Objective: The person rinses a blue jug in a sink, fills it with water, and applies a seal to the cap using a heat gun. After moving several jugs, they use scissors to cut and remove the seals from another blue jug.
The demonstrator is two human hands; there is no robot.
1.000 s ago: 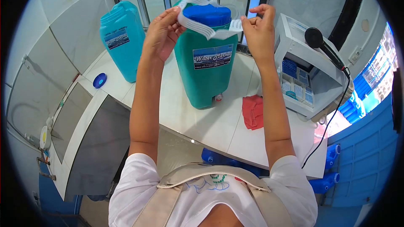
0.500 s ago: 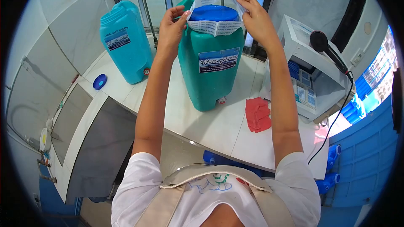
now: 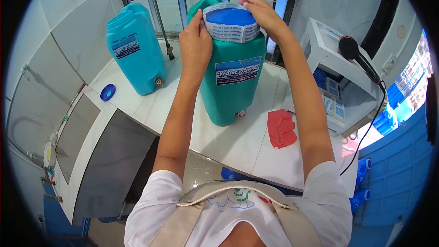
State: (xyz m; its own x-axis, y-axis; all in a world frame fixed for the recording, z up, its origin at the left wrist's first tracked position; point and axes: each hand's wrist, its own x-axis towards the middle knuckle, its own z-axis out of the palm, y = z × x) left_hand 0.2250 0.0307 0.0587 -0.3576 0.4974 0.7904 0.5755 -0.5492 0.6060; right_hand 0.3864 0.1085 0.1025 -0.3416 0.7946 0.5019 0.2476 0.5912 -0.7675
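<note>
A green water container [image 3: 233, 96] with a "Water Market" label stands upright on the white tiled counter. Around its blue cap [image 3: 230, 17] sits a clear seal band [image 3: 233, 33] printed with small dark text. My left hand [image 3: 195, 41] pinches the left side of the band between thumb and fingers. At the back right of the cap, my right hand [image 3: 261, 13] is beside the band with its fingers stretched out; whether the fingertips touch it is hard to see.
A light blue container [image 3: 137, 55] without a cap stands at the left, a blue cap [image 3: 108, 92] near it. A red cloth [image 3: 281, 128] lies on the counter [image 3: 233, 151]. At the right, a black heat gun or dryer [image 3: 350, 48] rests on a white shelf unit [image 3: 320, 41].
The band has gone from being held stretched above the cap to sitting down around it. My right hand has let its pinch go and moved left behind the cap.
</note>
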